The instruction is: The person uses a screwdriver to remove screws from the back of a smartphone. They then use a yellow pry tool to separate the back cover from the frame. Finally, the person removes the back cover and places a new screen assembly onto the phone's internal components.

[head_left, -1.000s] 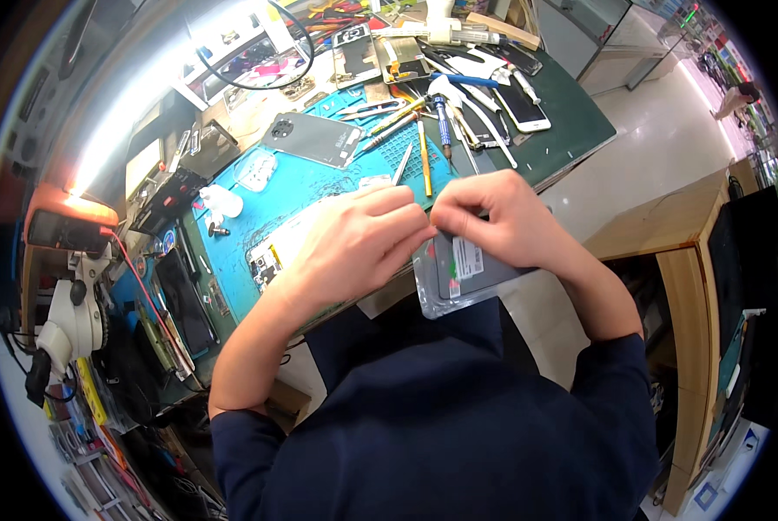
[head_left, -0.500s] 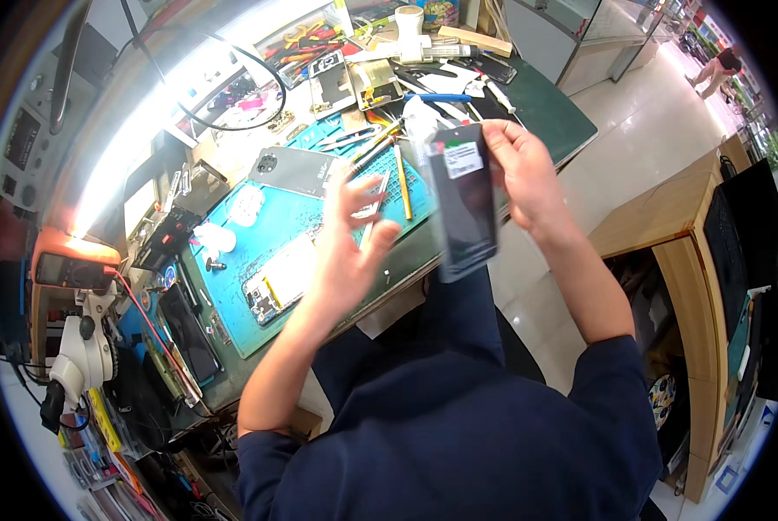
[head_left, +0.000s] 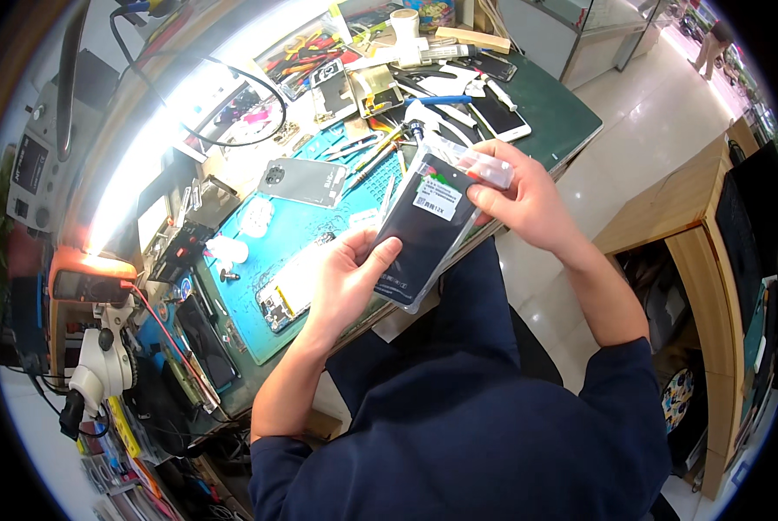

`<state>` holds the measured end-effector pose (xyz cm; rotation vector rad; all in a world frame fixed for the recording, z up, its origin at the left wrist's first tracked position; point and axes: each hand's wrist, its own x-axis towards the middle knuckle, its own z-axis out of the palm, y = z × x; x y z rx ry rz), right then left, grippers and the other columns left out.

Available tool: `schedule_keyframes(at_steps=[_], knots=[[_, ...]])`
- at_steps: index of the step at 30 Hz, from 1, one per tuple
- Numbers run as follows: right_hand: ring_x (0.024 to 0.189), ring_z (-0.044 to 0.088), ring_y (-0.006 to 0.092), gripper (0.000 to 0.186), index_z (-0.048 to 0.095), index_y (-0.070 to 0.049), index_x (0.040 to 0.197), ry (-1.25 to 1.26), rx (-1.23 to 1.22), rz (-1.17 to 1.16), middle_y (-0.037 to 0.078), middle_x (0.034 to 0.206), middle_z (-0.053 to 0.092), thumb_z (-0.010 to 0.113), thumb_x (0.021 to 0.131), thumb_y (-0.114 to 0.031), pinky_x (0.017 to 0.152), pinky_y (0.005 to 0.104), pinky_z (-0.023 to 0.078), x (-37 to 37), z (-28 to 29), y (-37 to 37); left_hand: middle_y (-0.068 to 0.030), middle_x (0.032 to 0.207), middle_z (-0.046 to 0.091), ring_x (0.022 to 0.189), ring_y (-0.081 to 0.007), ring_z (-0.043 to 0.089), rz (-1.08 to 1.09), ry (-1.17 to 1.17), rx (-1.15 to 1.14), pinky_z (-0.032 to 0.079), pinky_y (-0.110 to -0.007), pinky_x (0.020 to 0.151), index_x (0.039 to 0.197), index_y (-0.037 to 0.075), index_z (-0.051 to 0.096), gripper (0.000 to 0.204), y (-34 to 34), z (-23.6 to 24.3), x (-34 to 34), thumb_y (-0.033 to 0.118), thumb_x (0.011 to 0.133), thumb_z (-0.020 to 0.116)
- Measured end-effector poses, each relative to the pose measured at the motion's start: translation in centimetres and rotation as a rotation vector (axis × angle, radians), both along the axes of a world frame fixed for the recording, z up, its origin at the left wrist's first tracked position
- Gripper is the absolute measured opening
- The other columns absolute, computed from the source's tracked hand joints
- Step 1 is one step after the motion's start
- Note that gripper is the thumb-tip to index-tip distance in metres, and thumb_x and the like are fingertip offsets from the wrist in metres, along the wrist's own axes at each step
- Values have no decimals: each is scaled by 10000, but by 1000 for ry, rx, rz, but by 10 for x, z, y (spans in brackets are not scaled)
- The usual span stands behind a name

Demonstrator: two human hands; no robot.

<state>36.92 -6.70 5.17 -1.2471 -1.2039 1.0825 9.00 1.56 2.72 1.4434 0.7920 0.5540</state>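
A dark, phone-sized panel with a white label [head_left: 437, 198] sits in a clear plastic sleeve, held tilted over the bench's front edge. My left hand [head_left: 344, 282] grips its lower left side, the thumb lying on the front. At the upper right end, my right hand [head_left: 528, 198] pinches the sleeve's top between thumb and fingers. Just left of my left hand, an opened phone with bared inner parts [head_left: 286, 291] lies on the blue work mat [head_left: 250, 326]. Beyond it is a grey phone back cover with a camera cutout [head_left: 306, 182].
Tweezers and screwdrivers [head_left: 376, 156] lie behind the panel. A white-framed phone [head_left: 500, 117] rests at the far right of the bench. On the left are a multimeter [head_left: 89, 276], a microscope arm [head_left: 102, 365] and a dark phone [head_left: 207, 343]. A wooden cabinet [head_left: 675, 217] stands right.
My left hand was apart with fingers spread; it now grips the panel's lower side. The panel has moved left and tilted, its label now facing up more squarely. My right hand keeps hold of it.
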Motion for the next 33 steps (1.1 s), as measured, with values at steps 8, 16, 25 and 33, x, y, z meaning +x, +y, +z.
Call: schedule_keyframes(at_steps=[8, 16, 25, 33], knots=[[930, 711, 103, 342, 740, 18, 1280, -29, -254, 146, 52, 1090, 744, 763, 1012, -194, 714, 261, 630, 18, 3, 9, -5, 1015, 784, 901, -32, 659, -7, 102, 54, 524, -225, 807, 1202, -50, 753, 292, 1, 1, -3, 218, 1086, 746], [988, 728, 107, 307, 763, -52, 1206, 235, -271, 22, -1, 1082, 766, 790, 1018, -294, 825, 321, 626, 34, -5, 14, -40, 1089, 778, 930, -89, 726, -30, 57, -12, 564, -256, 811, 1255, -12, 677, 300, 1, 4, 1, 206, 1069, 765], [855, 761, 98, 229, 730, -94, 1207, 476, 34, -631, 1, 1066, 786, 721, 1072, -279, 793, 278, 640, 129, -29, -36, -81, 1112, 766, 957, -133, 747, -210, 91, -98, 576, -264, 771, 1298, 14, 605, 213, 16, 2, 2, 81, 1095, 605], [876, 766, 94, 213, 725, -87, 1242, 457, 92, -635, 10, 1073, 795, 693, 1092, -236, 744, 264, 638, 126, -20, -81, -172, 1275, 771, 1108, -192, 755, 31, -155, 341, 620, -340, 946, 1494, -84, 539, 496, 100, 1, 119, 140, 1075, 684]])
